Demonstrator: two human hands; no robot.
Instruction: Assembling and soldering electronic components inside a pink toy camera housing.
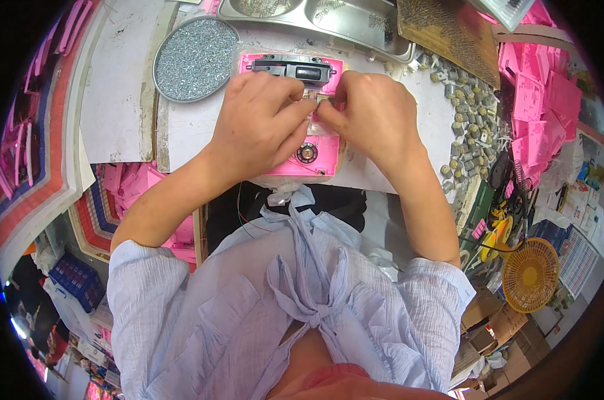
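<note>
A flat pink plastic housing (322, 148) lies on the white worktable (195, 127) in front of me. A black rectangular part (292, 67) sits across its far end and a small round speaker (306, 153) sits near its close end. My left hand (258, 123) and my right hand (375, 113) meet over the middle of the housing. Their fingertips pinch together at a small part there, which the fingers hide.
A round metal tray of small screws (195, 59) stands at the back left. Steel trays (328, 19) line the back edge. Several small grey cylindrical parts (465, 113) lie scattered at the right, beside stacks of pink housings (542, 100). A yellow fan (532, 275) sits lower right.
</note>
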